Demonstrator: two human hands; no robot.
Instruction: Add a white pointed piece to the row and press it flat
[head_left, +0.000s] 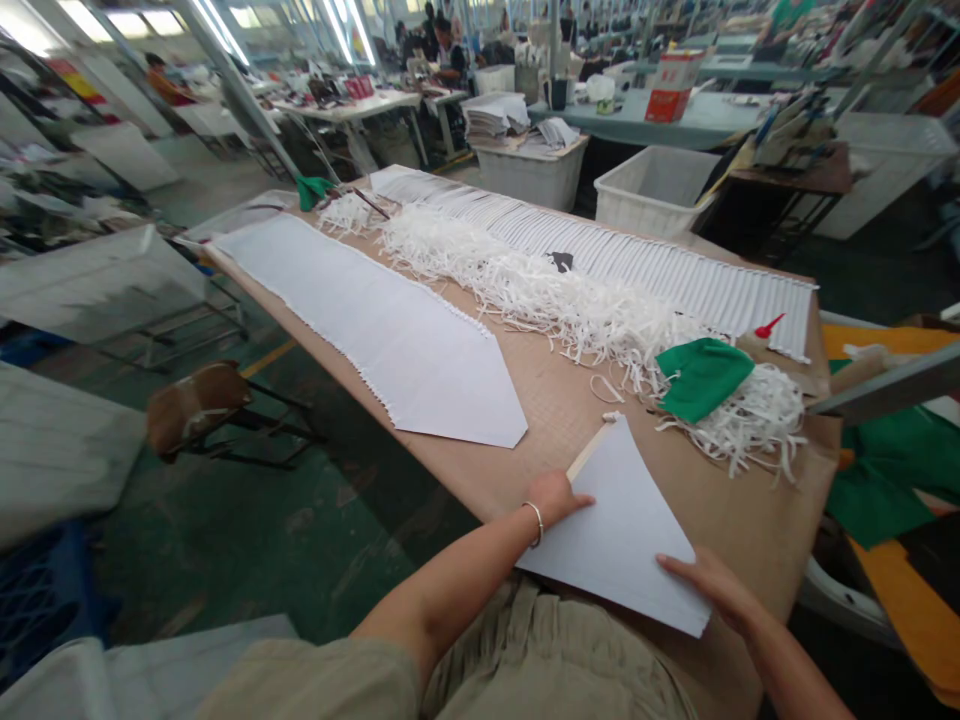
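A pointed white paper sheet (619, 530) lies flat at the table's near edge, lower centre of the frame. The left hand (559, 497) rests on its left edge, fingers flat and together, beside a thin wooden strip (589, 453). The right hand (712, 585) lies spread and open on its lower right corner. The sheet looks light, thin and easily creased, best held by its edges. Beyond it, at centre, lie shredded paper strips (555, 290), a green cloth (701, 375), and a long white panel (375, 325) on the brown table (555, 400).
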